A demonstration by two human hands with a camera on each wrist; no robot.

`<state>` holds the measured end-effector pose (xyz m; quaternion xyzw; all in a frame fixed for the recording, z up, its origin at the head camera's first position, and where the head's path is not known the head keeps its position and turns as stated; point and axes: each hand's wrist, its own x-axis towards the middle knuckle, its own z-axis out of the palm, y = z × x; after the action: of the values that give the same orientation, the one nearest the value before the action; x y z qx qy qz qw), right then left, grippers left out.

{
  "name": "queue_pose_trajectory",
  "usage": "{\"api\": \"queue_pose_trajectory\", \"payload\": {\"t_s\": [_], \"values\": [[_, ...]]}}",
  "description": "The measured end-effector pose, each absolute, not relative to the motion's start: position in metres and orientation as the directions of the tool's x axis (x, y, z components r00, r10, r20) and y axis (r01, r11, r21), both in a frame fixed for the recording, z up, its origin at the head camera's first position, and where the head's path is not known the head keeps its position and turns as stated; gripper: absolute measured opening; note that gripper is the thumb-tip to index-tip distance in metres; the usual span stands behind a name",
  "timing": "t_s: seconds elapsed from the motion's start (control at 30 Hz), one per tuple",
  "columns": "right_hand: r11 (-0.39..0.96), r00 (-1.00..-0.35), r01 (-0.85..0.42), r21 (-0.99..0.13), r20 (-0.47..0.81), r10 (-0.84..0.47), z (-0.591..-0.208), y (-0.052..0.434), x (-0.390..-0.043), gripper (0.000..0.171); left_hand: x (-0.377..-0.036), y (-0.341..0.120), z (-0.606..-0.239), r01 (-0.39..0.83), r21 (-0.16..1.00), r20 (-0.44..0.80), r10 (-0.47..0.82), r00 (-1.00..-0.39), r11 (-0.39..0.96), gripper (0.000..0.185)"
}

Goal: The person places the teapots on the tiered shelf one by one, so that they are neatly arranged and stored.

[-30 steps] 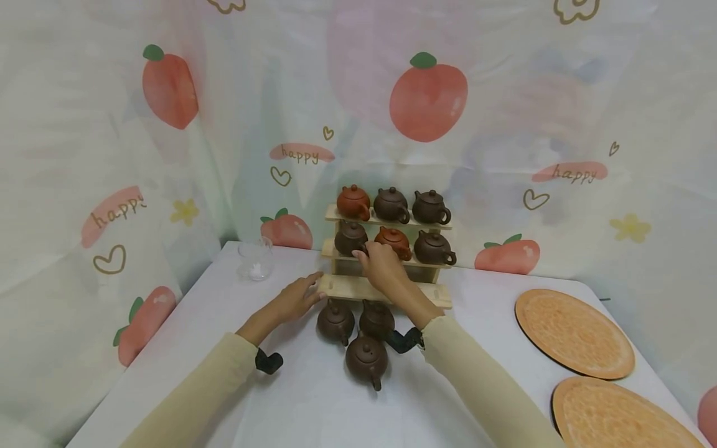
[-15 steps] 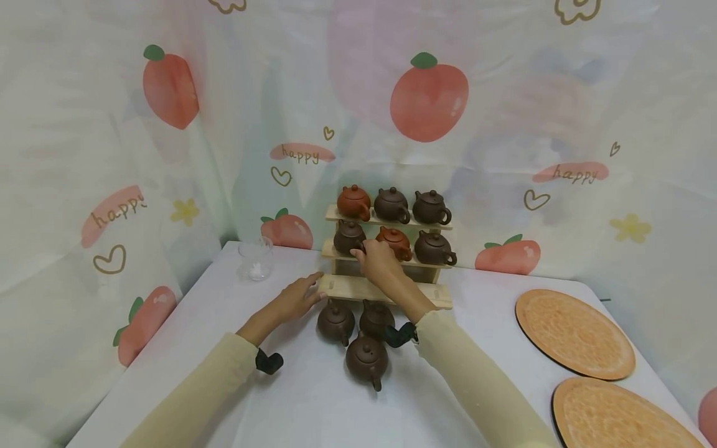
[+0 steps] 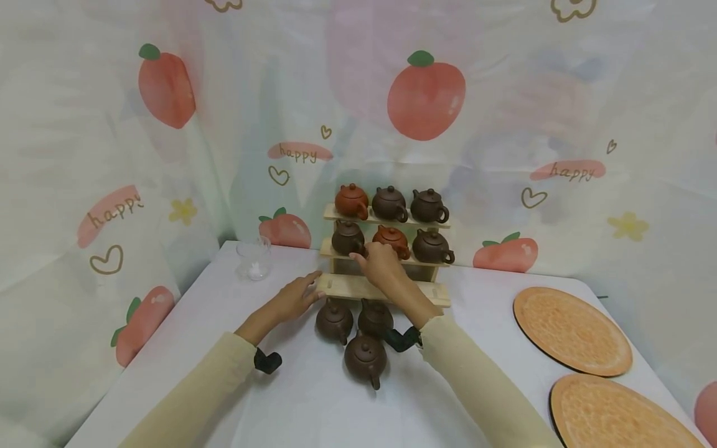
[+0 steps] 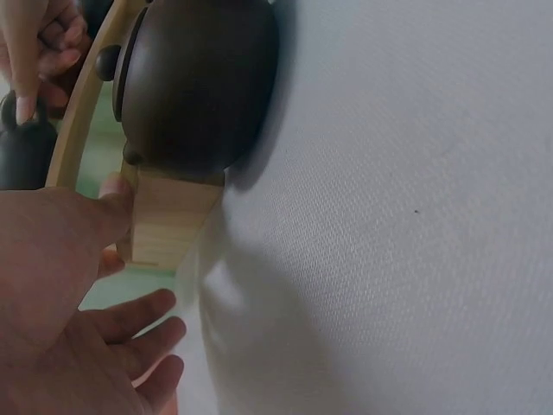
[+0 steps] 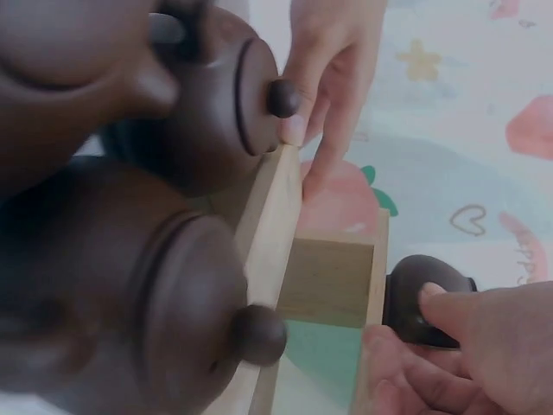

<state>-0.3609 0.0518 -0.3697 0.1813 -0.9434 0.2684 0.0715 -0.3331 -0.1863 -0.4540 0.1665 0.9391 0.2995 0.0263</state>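
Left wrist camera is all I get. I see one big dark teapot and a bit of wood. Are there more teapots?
Observer: Yes. The head view shows the wooden rack with three shelf teapots on its top step and three on its middle step.
Operator: Is my big one on the rack too?
Observer: No. It is one of three table teapots that stand on the white table in front of the rack.
Operator: What's the other hand doing?
Observer: The right hand reaches to the middle step, and its fingers pinch the left dark teapot there.
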Motion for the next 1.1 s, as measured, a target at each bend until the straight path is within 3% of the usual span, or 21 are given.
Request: {"api": "queue_pose_trajectory", "payload": {"t_s": [0.17,0.4,0.5,0.63,0.83,1.1], "values": [[0.809,-0.918,-0.396,-0.434,0.155,-0.366,-0.375,0.068,-0.347,0.047,-0.334,-0.186,-0.454,0.305,0.569,0.060,0.331,-0.942,0.764,0.060],[0.872,-0.928,-0.349,-0.343,-0.006,-0.373,-0.383,0.102,-0.311,0.045,-0.334,-0.186,-0.457,0.322,0.559,0.076,0.339,-0.938,0.764,0.060],[0.873,-0.916,-0.320,-0.368,-0.114,-0.384,-0.391,0.117,-0.296,0.049,-0.334,-0.186,-0.456,0.323,0.558,0.085,0.335,-0.939,0.764,0.059],[0.847,-0.894,-0.321,-0.424,-0.159,-0.418,-0.404,0.130,-0.282,0.051,-0.333,-0.184,-0.456,0.315,0.564,0.076,0.331,-0.940,0.763,0.059],[0.819,-0.889,-0.351,-0.455,-0.112,-0.444,-0.422,0.133,-0.275,0.038,-0.334,-0.185,-0.457,0.305,0.563,0.066,0.326,-0.943,0.768,0.058],[0.817,-0.889,-0.419,-0.396,-0.002,-0.458,-0.433,0.133,-0.269,0.029,-0.335,-0.186,-0.459,0.318,0.564,0.080,0.333,-0.939,0.762,0.059]]}}
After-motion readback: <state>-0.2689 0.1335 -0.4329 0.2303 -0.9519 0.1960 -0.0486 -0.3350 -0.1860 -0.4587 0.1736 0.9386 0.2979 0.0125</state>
